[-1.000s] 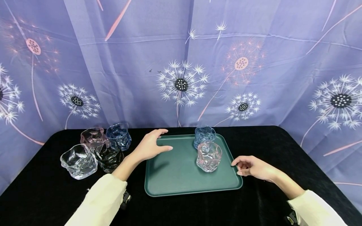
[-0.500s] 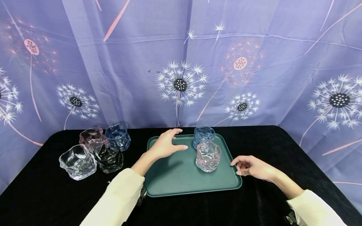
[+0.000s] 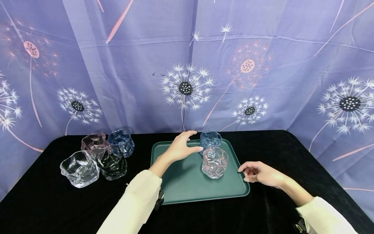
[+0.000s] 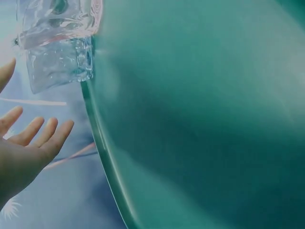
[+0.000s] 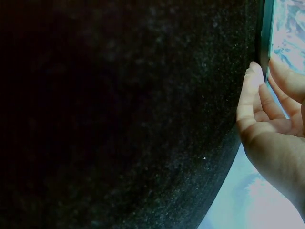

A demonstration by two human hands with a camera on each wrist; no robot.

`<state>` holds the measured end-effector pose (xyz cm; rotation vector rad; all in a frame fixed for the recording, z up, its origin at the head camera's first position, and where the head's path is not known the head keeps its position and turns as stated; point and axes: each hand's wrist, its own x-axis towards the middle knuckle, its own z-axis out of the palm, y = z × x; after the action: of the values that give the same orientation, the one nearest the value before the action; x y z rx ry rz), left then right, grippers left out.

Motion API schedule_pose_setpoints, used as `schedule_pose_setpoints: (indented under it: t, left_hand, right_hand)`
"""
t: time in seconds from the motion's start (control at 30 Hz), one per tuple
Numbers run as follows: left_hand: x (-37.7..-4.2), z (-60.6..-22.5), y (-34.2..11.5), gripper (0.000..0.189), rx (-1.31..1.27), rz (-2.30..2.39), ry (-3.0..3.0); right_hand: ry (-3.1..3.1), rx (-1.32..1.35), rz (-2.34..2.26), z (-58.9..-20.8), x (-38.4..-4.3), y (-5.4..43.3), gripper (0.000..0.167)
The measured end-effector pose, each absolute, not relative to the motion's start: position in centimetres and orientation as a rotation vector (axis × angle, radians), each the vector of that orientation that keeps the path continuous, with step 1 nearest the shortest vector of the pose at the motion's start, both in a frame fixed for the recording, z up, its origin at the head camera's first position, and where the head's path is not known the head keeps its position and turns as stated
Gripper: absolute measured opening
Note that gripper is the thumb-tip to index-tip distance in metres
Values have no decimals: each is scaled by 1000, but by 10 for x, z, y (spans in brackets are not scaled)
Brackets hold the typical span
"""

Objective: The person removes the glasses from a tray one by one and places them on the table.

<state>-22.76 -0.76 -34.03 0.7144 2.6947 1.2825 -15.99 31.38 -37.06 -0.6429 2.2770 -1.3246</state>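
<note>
A green tray [image 3: 181, 188] lies on the table and bears two glasses. The blue glass [image 3: 211, 139] stands near its back edge, with a clear pinkish glass [image 3: 215, 164] in front, overlapping it in the head view. My left hand [image 3: 181, 146] is over the tray, just left of the blue glass, thumb and fingers spread apart with nothing between them. In the left wrist view, the fingers [image 4: 50, 136] point up towards the glasses. My right hand [image 3: 261, 174] pinches the tray's right rim [image 5: 268, 38], thumb on one side and fingers on the other.
At the table's left stand a pink glass [image 3: 93, 143], another blue glass [image 3: 122, 143], a dark grey glass [image 3: 112, 165] and a clear glass [image 3: 80, 170], close together. A black cloth [image 3: 271, 146] covers the table. Behind it hangs a purple curtain [image 3: 140, 65] with dandelion prints.
My left hand has moved right across the tray, from its left edge to beside the blue glass, its fingers still spread. The right hand stays at the tray's rim.
</note>
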Motion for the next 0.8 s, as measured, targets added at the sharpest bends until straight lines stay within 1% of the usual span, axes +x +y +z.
schedule_pose_setpoints:
  t: [0.33, 0.8]
  left_hand:
    - [-235, -336, 16, 67, 787, 1272, 2685]
    - [-241, -336, 44, 72, 727, 1266, 2704]
  right_hand:
    - [2283, -617, -1315, -372, -160, 314, 28]
    - [2300, -628, -1305, -374, -161, 314, 28]
